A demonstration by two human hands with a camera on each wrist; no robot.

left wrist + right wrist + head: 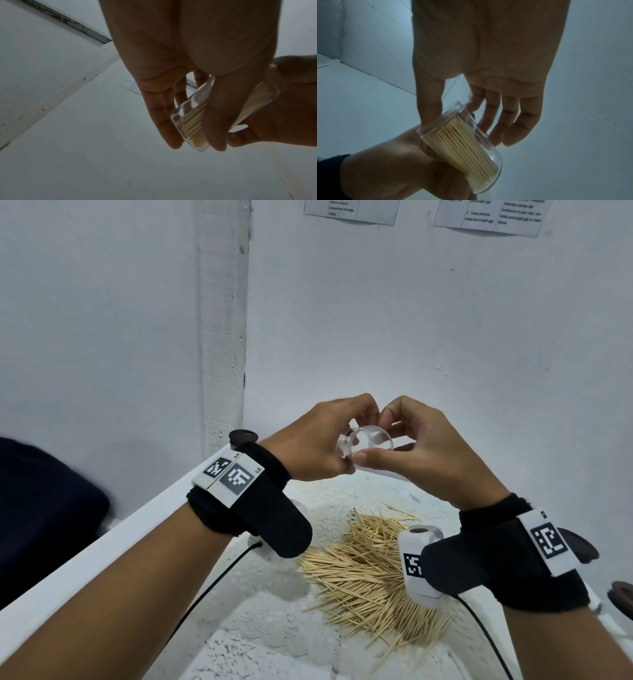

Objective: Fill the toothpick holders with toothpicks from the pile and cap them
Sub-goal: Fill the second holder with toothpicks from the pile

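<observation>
A clear toothpick holder (pixel 371 441), packed with toothpicks (pixel 462 146), is held in the air above the table between both hands. My left hand (pixel 356 436) grips its body, thumb on one side and fingers on the other (pixel 196 146). My right hand (pixel 375 436) pinches the holder's clear upper end between thumb and fingertips (pixel 462 129). In the left wrist view the holder (pixel 192 129) lies slanted, with the toothpicks showing through its wall. The loose toothpick pile (pixel 363 570) lies on the table below my wrists.
The table carries a white lace cover (pixel 274 628) and has a white raised rail (pixel 137 515) along its left edge. White walls close the back corner. A dark cloth shape (pixel 44 508) sits left of the rail. A dark round object (pixel 621 594) shows at the right edge.
</observation>
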